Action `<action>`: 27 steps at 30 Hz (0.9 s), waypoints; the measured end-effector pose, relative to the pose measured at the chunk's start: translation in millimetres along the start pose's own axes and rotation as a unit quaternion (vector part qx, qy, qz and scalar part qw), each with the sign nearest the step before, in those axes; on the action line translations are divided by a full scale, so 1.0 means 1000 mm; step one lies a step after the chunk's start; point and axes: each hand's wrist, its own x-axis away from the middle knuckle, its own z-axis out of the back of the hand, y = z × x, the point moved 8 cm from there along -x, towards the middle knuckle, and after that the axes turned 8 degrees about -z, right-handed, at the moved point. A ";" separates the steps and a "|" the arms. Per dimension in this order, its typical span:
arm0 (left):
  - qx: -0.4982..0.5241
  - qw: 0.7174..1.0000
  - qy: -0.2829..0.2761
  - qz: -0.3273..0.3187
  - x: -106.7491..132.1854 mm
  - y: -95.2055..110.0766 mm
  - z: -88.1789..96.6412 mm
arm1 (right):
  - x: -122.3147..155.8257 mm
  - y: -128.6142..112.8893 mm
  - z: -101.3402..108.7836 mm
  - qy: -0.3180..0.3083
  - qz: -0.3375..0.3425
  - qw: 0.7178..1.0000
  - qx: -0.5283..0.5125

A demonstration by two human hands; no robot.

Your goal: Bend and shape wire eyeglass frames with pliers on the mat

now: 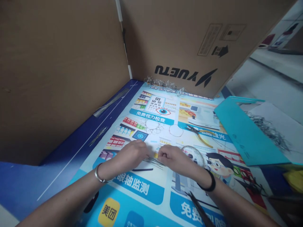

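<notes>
Head view: on the blue, poster-covered bench [163,212], thin grey metal wires [154,162] are spread between the left hand [133,154] and the right hand [174,157]. Both grips are closed, apparently on wire, though fingertip contact is hidden. Wire handling seems in hand; steady pinching is probably required.

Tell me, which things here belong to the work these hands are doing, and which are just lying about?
Seemingly part of the work:
Thin wires by the left hand and right hand
Wire bundles to the left, likely supplies
Yellow-handled pliers, probably a tool

Apparently just around:
Brown cardboard, standing behind
Yellow item at the right edge, too blurred to identify
</notes>
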 end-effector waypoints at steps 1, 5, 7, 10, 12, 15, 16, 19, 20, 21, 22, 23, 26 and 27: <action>-0.026 1.000 -0.005 -0.007 0.001 0.002 0.000 | 0.000 -0.001 0.000 -0.004 0.001 1.000 0.006; -0.097 0.995 -0.020 -0.015 0.003 0.005 -0.002 | 0.003 -0.002 -0.002 -0.018 0.001 0.998 0.064; -0.104 0.994 -0.021 -0.021 0.004 0.007 -0.003 | 0.005 -0.003 -0.002 -0.016 0.004 0.995 0.094; -0.116 0.993 -0.027 -0.025 0.004 0.008 -0.004 | 0.009 -0.006 0.002 -0.009 0.011 0.992 0.129; -0.130 0.991 -0.028 -0.027 0.004 0.009 -0.003 | 0.011 -0.006 0.002 -0.016 0.011 0.989 0.146; -0.152 0.987 -0.031 -0.031 0.005 0.010 -0.001 | 0.013 -0.005 -0.001 -0.031 0.014 0.986 0.166; -0.160 0.986 -0.032 -0.031 0.005 0.009 0.000 | 0.013 -0.004 -0.002 -0.031 0.014 0.984 0.173; -0.184 0.982 -0.033 -0.030 0.005 0.006 0.003 | 0.012 -0.002 -0.003 -0.037 0.009 0.982 0.187; -0.192 0.981 -0.029 -0.031 0.005 0.006 0.004 | 0.011 -0.002 -0.003 -0.037 0.006 0.982 0.187; -0.198 0.979 -0.025 -0.032 0.005 0.006 0.005 | 0.011 -0.003 -0.001 -0.035 0.004 0.982 0.183; -0.205 0.978 -0.021 -0.033 0.005 0.006 0.005 | 0.011 -0.003 0.001 -0.031 0.002 0.983 0.179; -0.210 0.977 -0.018 -0.034 0.005 0.007 0.006 | 0.011 -0.005 0.005 -0.021 -0.001 0.985 0.173; -0.226 0.973 -0.016 -0.038 0.005 0.010 0.006 | 0.011 -0.007 0.017 0.030 -0.010 0.987 0.156; -0.230 0.972 -0.016 -0.039 0.004 0.011 0.006 | 0.011 -0.008 0.020 0.047 -0.008 0.987 0.152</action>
